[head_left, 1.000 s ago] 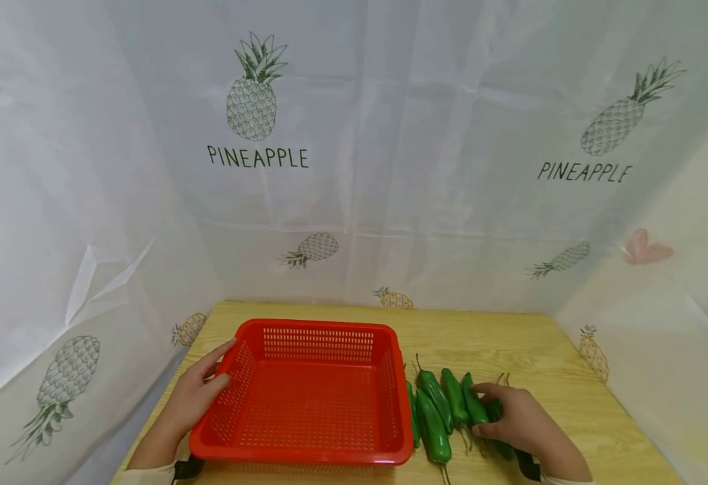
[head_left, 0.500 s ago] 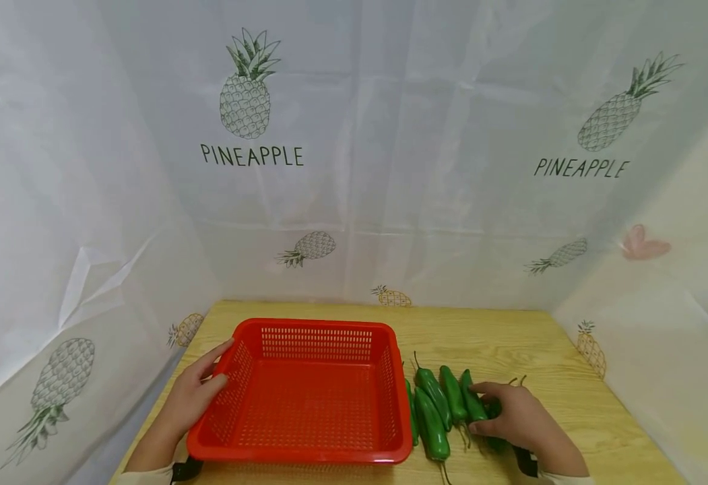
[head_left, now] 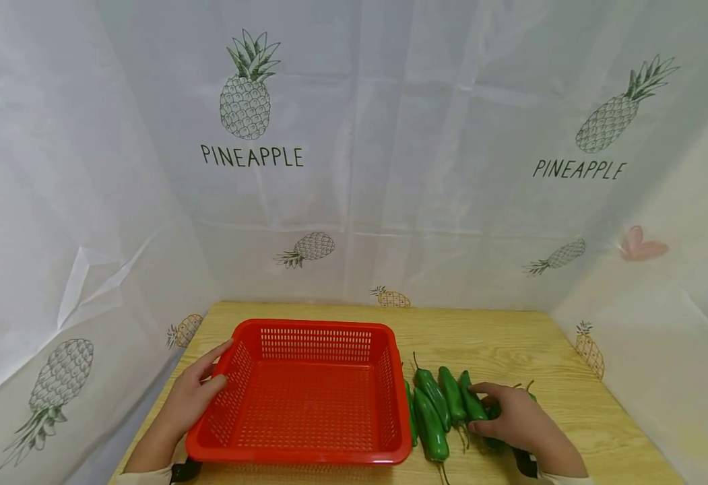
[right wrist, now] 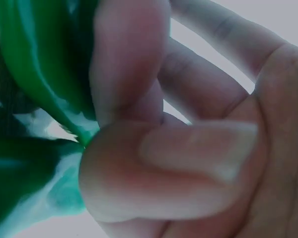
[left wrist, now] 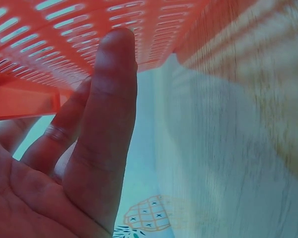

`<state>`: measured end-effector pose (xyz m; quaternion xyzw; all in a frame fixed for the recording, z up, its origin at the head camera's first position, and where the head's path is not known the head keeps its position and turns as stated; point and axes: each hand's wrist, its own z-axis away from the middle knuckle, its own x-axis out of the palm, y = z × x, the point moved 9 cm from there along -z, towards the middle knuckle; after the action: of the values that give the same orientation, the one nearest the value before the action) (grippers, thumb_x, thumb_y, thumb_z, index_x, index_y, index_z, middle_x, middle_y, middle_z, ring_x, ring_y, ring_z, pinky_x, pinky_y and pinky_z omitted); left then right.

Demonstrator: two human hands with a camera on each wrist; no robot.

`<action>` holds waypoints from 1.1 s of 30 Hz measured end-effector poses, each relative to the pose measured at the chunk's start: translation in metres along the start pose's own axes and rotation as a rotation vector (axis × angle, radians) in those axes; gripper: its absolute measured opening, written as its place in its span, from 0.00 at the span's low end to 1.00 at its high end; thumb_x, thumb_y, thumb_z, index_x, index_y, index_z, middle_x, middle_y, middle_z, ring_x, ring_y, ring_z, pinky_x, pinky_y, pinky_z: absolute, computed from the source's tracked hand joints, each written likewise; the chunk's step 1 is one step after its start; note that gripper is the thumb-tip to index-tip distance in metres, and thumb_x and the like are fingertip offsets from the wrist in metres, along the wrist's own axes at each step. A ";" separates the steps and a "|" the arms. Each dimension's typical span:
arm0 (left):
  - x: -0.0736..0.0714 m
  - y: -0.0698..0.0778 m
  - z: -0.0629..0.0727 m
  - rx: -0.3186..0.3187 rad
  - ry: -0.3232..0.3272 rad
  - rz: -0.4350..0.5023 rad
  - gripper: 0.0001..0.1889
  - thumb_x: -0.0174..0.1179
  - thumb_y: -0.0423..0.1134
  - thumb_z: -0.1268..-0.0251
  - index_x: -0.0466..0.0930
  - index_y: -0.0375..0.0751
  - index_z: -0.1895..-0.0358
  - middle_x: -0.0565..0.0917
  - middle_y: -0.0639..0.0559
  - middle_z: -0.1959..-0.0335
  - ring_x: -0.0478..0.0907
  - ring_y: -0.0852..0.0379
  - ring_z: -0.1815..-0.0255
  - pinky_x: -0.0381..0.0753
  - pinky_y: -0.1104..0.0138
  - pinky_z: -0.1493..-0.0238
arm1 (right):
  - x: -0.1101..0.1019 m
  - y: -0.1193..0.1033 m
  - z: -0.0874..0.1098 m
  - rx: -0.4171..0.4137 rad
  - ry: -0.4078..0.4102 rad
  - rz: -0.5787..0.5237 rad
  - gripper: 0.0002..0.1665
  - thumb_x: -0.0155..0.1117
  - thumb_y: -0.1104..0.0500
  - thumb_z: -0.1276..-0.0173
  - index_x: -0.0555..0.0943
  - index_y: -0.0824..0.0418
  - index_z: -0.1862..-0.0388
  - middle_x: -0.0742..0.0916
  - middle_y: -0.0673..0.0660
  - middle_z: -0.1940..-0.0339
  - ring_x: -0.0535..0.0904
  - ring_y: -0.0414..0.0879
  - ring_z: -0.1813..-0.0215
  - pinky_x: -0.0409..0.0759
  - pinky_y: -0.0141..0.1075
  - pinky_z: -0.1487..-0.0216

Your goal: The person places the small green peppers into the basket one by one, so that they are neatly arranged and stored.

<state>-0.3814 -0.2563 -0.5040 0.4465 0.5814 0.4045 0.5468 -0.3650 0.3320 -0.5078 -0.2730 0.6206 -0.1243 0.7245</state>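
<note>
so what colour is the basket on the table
The basket is plain red, seen best in the head view.

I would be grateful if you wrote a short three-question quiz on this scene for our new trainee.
1. True or false: in the head view, the green chili peppers lie to the right of the red plastic basket.
2. Fill the gap: the word printed in capitals on the white sheet is (blank).
3. Which thing does the left hand touch? A: a pepper. B: the basket. C: the sheet.

Key: 1. True. 2. PINEAPPLE. 3. B.
</note>
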 end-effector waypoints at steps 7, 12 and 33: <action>0.001 0.002 0.001 -0.006 -0.013 0.001 0.34 0.52 0.29 0.24 0.65 0.56 0.18 0.80 0.27 0.37 0.88 0.42 0.60 0.91 0.52 0.69 | 0.001 -0.001 0.001 0.011 -0.006 -0.001 0.44 0.84 0.43 0.43 0.80 0.59 0.31 0.90 0.56 0.54 0.88 0.53 0.55 0.87 0.48 0.61; 0.002 0.002 0.001 -0.011 -0.018 0.005 0.34 0.52 0.30 0.24 0.65 0.57 0.18 0.80 0.28 0.37 0.88 0.42 0.60 0.91 0.52 0.69 | 0.002 0.002 0.001 0.031 0.011 -0.013 0.41 0.83 0.47 0.41 0.80 0.59 0.30 0.90 0.57 0.54 0.87 0.49 0.59 0.85 0.44 0.66; 0.001 -0.001 0.000 -0.008 -0.007 0.016 0.34 0.52 0.30 0.24 0.65 0.57 0.18 0.81 0.28 0.38 0.88 0.42 0.61 0.91 0.52 0.70 | -0.009 0.005 0.006 0.109 0.103 -0.069 0.36 0.74 0.55 0.32 0.77 0.58 0.25 0.89 0.56 0.56 0.75 0.47 0.82 0.72 0.41 0.77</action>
<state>-0.3811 -0.2556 -0.5048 0.4505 0.5743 0.4094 0.5473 -0.3613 0.3418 -0.5027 -0.2474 0.6397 -0.1968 0.7006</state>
